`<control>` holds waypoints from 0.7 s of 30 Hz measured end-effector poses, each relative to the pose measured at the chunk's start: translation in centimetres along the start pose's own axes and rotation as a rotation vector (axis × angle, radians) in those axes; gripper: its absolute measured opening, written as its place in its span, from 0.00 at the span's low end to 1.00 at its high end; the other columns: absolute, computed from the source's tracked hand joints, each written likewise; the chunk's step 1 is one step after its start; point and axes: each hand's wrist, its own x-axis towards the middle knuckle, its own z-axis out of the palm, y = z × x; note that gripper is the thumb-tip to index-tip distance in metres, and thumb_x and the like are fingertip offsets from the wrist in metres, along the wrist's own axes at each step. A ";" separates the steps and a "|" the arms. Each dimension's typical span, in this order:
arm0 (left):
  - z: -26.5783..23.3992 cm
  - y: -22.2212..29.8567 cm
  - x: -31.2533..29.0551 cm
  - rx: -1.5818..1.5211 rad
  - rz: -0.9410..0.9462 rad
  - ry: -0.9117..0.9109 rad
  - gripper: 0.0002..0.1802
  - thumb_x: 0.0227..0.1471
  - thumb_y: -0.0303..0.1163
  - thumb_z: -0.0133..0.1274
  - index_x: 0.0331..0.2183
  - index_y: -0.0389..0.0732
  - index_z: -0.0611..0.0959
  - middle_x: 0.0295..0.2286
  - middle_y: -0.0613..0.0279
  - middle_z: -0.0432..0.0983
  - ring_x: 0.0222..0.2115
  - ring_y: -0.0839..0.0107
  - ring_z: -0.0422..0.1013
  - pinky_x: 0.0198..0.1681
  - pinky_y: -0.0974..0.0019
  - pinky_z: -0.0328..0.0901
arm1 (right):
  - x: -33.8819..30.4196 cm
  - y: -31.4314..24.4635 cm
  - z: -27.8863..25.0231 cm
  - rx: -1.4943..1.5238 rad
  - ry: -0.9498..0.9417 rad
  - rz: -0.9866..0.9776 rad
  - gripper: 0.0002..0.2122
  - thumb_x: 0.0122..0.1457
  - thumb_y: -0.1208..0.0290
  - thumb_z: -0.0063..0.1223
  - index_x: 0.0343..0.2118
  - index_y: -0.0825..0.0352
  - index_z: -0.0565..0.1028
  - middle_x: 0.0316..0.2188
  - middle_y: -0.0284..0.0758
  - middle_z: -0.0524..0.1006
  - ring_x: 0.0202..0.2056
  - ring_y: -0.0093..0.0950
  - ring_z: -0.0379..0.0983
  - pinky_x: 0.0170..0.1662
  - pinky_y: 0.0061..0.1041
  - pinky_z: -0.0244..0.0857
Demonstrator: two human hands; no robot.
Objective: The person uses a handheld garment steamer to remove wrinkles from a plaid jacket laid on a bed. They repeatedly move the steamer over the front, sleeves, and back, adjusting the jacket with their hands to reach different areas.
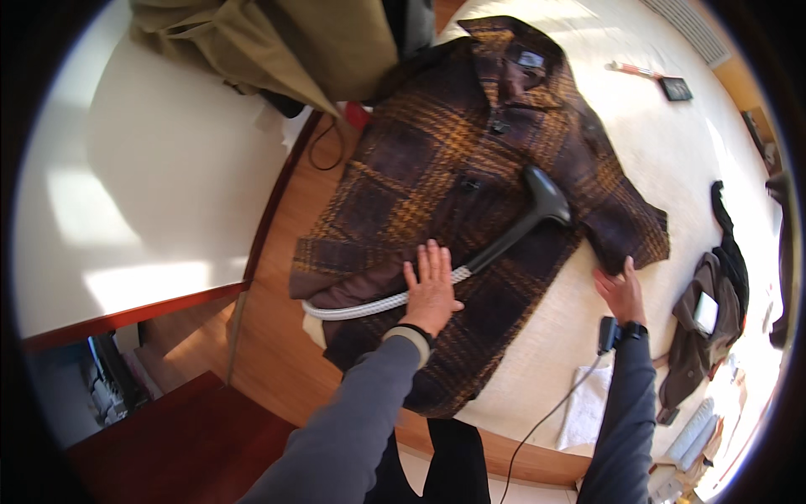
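Observation:
A plaid coat (411,176) in dark brown and mustard lies spread out with its collar at the far end. On it rests a black garment steamer head (546,197), joined to a white braided hose (353,311). My left hand (431,294) lies flat on the coat's lower front, fingers spread, beside the hose and partly covering it. At the cuff of the coat's right-hand sleeve (642,239) is my right hand (621,294), thumb and fingers apart. Whether it touches the cuff is hard to tell. Neither hand grips the steamer.
The coat lies on a cream padded surface (504,395). Khaki clothing (336,50) hangs at the far left over a white table (151,202). A white cloth (585,407), a thin black cable (537,424), a small black box (674,88) and brown clothing (693,349) are around the right side.

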 end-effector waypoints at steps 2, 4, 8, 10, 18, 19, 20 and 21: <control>0.2 0.2 0.1 0.062 -0.012 0.019 0.76 0.41 0.58 0.73 0.71 0.29 0.44 0.72 0.34 0.30 0.74 0.40 0.31 0.70 0.28 0.39 | 1.2 -0.1 1.8 0.268 0.053 -0.155 0.26 0.68 0.52 0.59 0.63 0.59 0.68 0.55 0.38 0.76 0.53 0.39 0.74 0.56 0.40 0.69; 0.3 0.1 0.2 0.063 -0.027 -0.008 0.75 0.45 0.56 0.71 0.72 0.29 0.41 0.72 0.35 0.28 0.74 0.39 0.29 0.71 0.30 0.36 | 1.5 -0.7 4.5 0.374 0.290 -0.446 0.26 0.66 0.72 0.60 0.65 0.56 0.66 0.54 0.38 0.75 0.49 0.37 0.74 0.48 0.40 0.73; 0.2 -0.2 0.1 0.071 -0.004 -0.013 0.75 0.47 0.56 0.71 0.71 0.26 0.38 0.72 0.33 0.26 0.73 0.38 0.28 0.70 0.28 0.35 | -1.6 -3.3 8.9 -0.460 0.575 -1.079 0.26 0.65 0.78 0.55 0.67 0.70 0.67 0.59 0.47 0.74 0.58 0.43 0.72 0.59 0.36 0.70; 0.1 -0.1 0.0 0.081 -0.011 -0.026 0.75 0.47 0.56 0.71 0.71 0.26 0.38 0.72 0.33 0.26 0.73 0.38 0.28 0.70 0.28 0.35 | -4.2 -2.9 9.4 -0.922 0.607 -1.260 0.26 0.66 0.78 0.53 0.67 0.72 0.66 0.59 0.55 0.73 0.59 0.50 0.72 0.61 0.40 0.66; -0.4 0.2 0.1 0.071 -0.031 -0.030 0.74 0.46 0.55 0.71 0.71 0.28 0.40 0.72 0.34 0.27 0.74 0.40 0.29 0.71 0.30 0.35 | -5.5 0.9 -2.2 -1.181 0.614 -0.487 0.27 0.60 0.75 0.58 0.63 0.74 0.68 0.41 0.51 0.78 0.44 0.46 0.76 0.49 0.40 0.69; -0.3 0.2 0.0 0.074 -0.033 -0.029 0.74 0.46 0.55 0.71 0.71 0.28 0.40 0.72 0.34 0.27 0.74 0.40 0.29 0.71 0.30 0.35 | -4.6 0.0 -3.8 -1.138 0.705 -0.613 0.29 0.60 0.75 0.59 0.64 0.75 0.66 0.40 0.49 0.77 0.41 0.41 0.75 0.47 0.38 0.70; -0.3 0.1 0.0 0.093 -0.029 -0.023 0.75 0.46 0.55 0.71 0.71 0.27 0.40 0.72 0.34 0.28 0.74 0.40 0.29 0.71 0.30 0.36 | -3.5 -1.0 -5.1 -1.103 0.753 -0.682 0.32 0.60 0.75 0.60 0.66 0.76 0.62 0.46 0.49 0.76 0.42 0.40 0.75 0.49 0.38 0.70; -0.2 0.1 0.0 0.097 -0.021 -0.014 0.75 0.46 0.56 0.71 0.71 0.27 0.40 0.72 0.34 0.28 0.74 0.40 0.29 0.71 0.30 0.36 | -2.1 -2.6 -5.9 -1.022 0.749 -0.666 0.35 0.60 0.73 0.60 0.69 0.76 0.58 0.53 0.51 0.74 0.45 0.41 0.75 0.52 0.37 0.70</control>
